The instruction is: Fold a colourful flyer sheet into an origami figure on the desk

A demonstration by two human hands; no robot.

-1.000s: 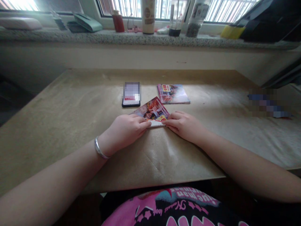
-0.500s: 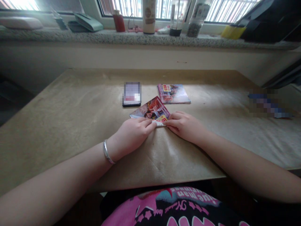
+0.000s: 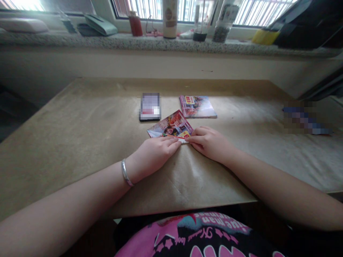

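A colourful printed leaflet [image 3: 171,125] lies at an angle on the table, its near edge folded over into a narrow white strip. My left hand [image 3: 152,153], with a silver bangle at the wrist, has its thumb and fingers close together on this fold, pressing it. The fingers cover much of the folded edge. At the leaflet's right corner, my right hand [image 3: 211,142] pinches the end of the fold between thumb and fingers. The fingertips of both hands are only a short way apart.
Beyond the leaflet lie a phone [image 3: 150,107], its screen blurred, and a stack of similar leaflets [image 3: 199,106]. A blurred flat item [image 3: 307,120] is at the table's right. Bottles, including a red one [image 3: 135,25], line the stone windowsill [image 3: 150,43].
My left hand has slid slightly right along the fold, toward my right hand. My right hand stays at the corner, and the leaflet has barely shifted.
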